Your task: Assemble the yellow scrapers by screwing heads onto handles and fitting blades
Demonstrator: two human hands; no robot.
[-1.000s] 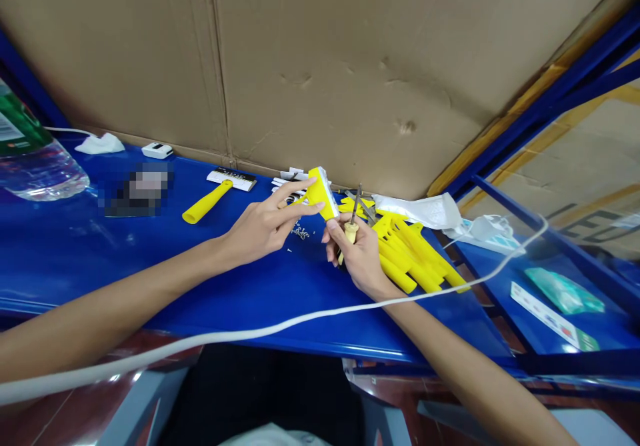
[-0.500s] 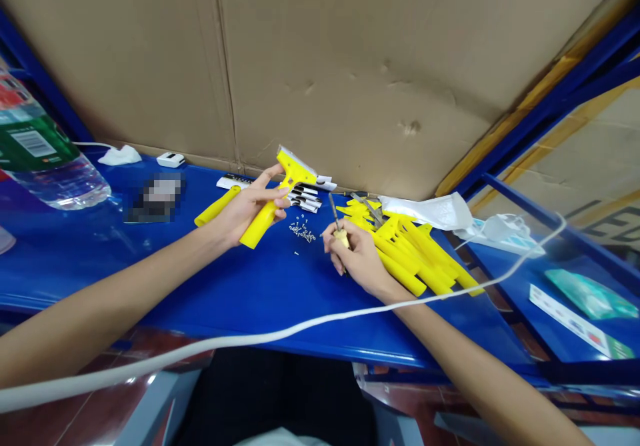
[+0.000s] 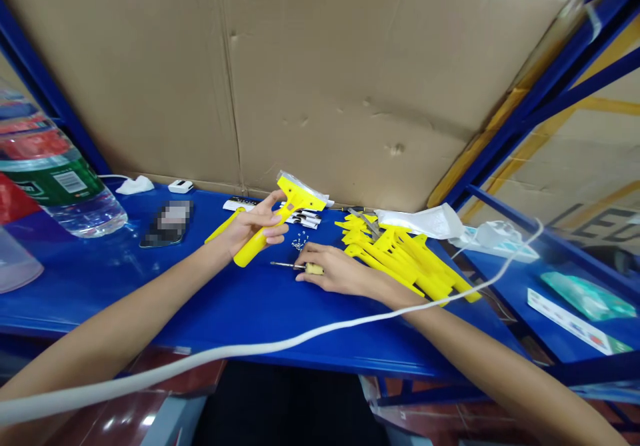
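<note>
My left hand is closed around the handle of a yellow scraper, its wide head tilted up with a pale strip along the top edge. In my right hand is a screwdriver with a cream handle; its shaft points left, low over the table. The fingers of that hand are beside a scatter of small screws. Right of my right hand lies a pile of yellow scraper handles. Another yellow handle lies partly hidden behind my left hand.
A blue table bears a phone, a large water bottle and a white packet. White-and-black packs lie behind the screws. A white cable crosses in front of my forearms. Cardboard stands behind.
My right hand has moved left to the screws, and the screwdriver has swung from upright to nearly level, tip leftward. The scraper has turned slightly in my left hand. The view has shifted.
</note>
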